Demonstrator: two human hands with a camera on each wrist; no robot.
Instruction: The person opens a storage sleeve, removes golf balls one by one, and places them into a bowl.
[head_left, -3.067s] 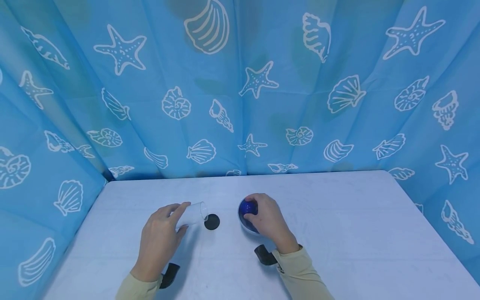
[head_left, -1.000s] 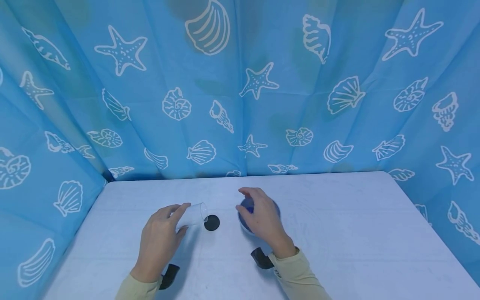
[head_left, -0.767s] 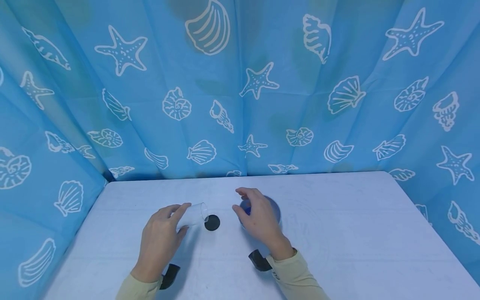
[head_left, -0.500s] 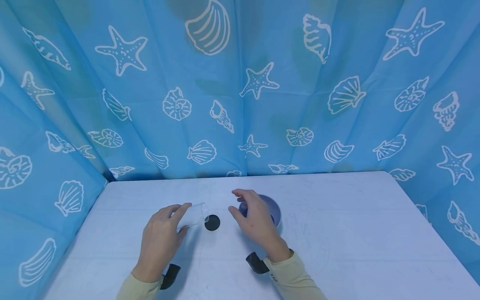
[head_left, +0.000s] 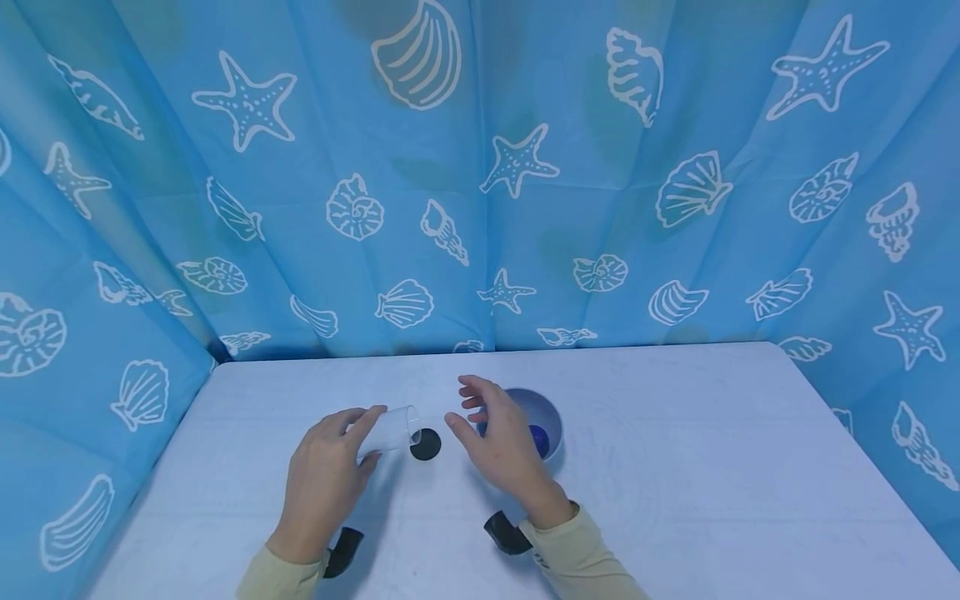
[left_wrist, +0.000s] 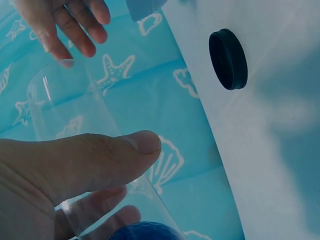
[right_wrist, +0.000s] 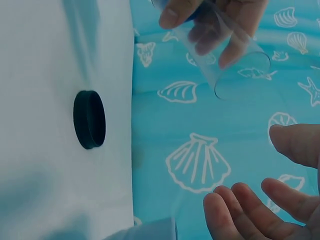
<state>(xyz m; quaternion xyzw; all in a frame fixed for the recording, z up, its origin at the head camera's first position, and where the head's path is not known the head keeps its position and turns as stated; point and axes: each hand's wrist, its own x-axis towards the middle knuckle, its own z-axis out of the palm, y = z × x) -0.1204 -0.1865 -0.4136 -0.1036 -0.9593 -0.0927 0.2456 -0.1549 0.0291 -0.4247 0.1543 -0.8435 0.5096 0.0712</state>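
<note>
My left hand (head_left: 322, 479) grips a clear cylindrical jar (head_left: 392, 428), tipped on its side with its open mouth to the right. A dark blue textured ball (left_wrist: 146, 232) sits deep inside the jar, as the left wrist view shows. My right hand (head_left: 501, 440) hovers at the left side of a grey-blue bowl (head_left: 542, 405). Its fingers are spread, and nothing lies between them in the right wrist view. Another blue ball (head_left: 539, 441) rests in the bowl; the right hand hides part of the bowl's inside.
A round black lid (head_left: 426, 447) lies on the white-covered table (head_left: 690, 467), just below the jar's mouth. Behind the table hangs a blue curtain (head_left: 480, 275) with white shell and starfish prints. Dark wrist-mounted pieces (head_left: 507, 533) stick out at both cuffs.
My right hand held a blue ball in the bowl earlier. It has let go and moved left, uncovering more of the bowl and a ball inside. The left hand and jar have barely moved.
</note>
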